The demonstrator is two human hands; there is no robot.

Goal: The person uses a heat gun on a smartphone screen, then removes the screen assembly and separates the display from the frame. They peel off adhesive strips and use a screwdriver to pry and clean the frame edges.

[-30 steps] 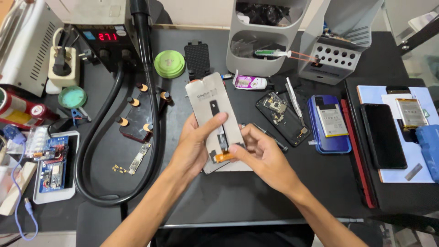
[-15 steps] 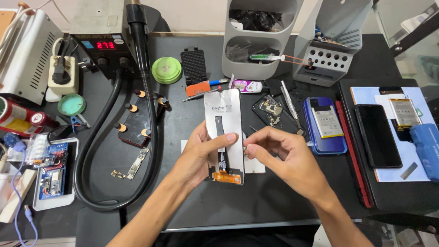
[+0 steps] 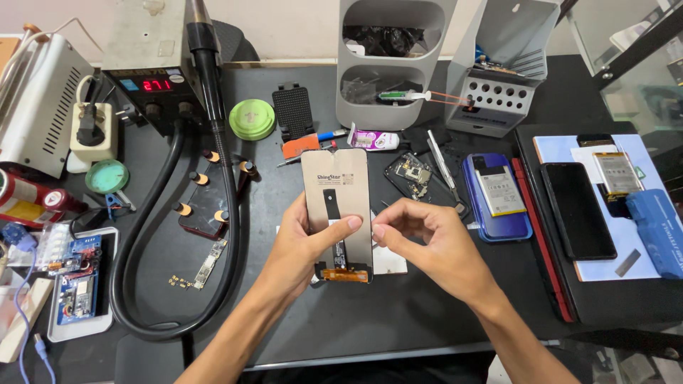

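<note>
My left hand (image 3: 302, 245) grips a phone display panel (image 3: 334, 192), held upright with its pale back facing me; a black flex strip runs down its middle to an orange connector at the bottom. My right hand (image 3: 427, 245) pinches at the panel's right edge, thumb and forefinger touching it next to my left thumb. Both hands hover above the black work mat (image 3: 398, 313), over a small white sheet.
A hot-air station (image 3: 153, 71) with a thick black hose (image 3: 135, 284) stands at left. An opened blue phone with battery (image 3: 496, 195), a black phone (image 3: 578, 210), tweezers (image 3: 442, 167), a grey organiser (image 3: 391, 64), a circuit board tray (image 3: 78, 284) and a green tin (image 3: 252, 118) surround the mat.
The panel has been turned from tilted to upright and lifted slightly. My right hand moved from the panel's lower edge up to its right edge.
</note>
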